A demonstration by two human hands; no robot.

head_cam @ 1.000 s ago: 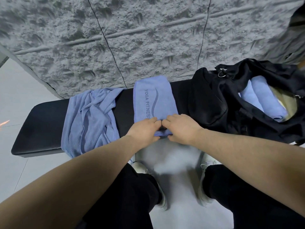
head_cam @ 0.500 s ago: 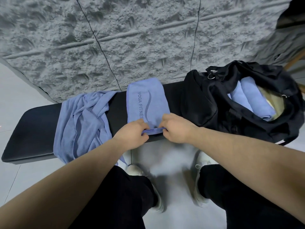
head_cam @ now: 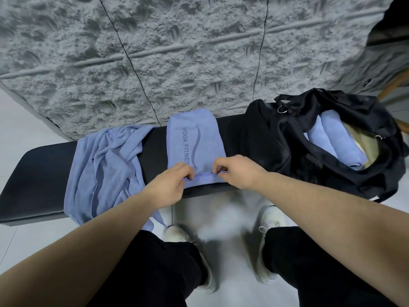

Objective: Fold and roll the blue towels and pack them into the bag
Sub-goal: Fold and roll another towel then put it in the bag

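A folded blue towel (head_cam: 194,138) printed "YOGA FITNESS" lies lengthwise across the black bench (head_cam: 37,173). My left hand (head_cam: 168,187) and my right hand (head_cam: 239,171) each pinch its near hem, fingers closed on the edge at the bench's front. A crumpled blue towel (head_cam: 104,171) lies to the left and hangs over the front edge. To the right sits the open black bag (head_cam: 332,151), with two rolled blue towels (head_cam: 332,138) inside it.
A rough grey wall (head_cam: 177,52) rises right behind the bench. Pale floor tiles (head_cam: 26,120) lie left of and below the bench. My legs and white shoes (head_cam: 272,220) stand in front of it. A wooden leg (head_cam: 394,85) shows at the far right.
My hands were pressed together at the towel's near end; they have spread apart along the hem and now pinch it at two points.
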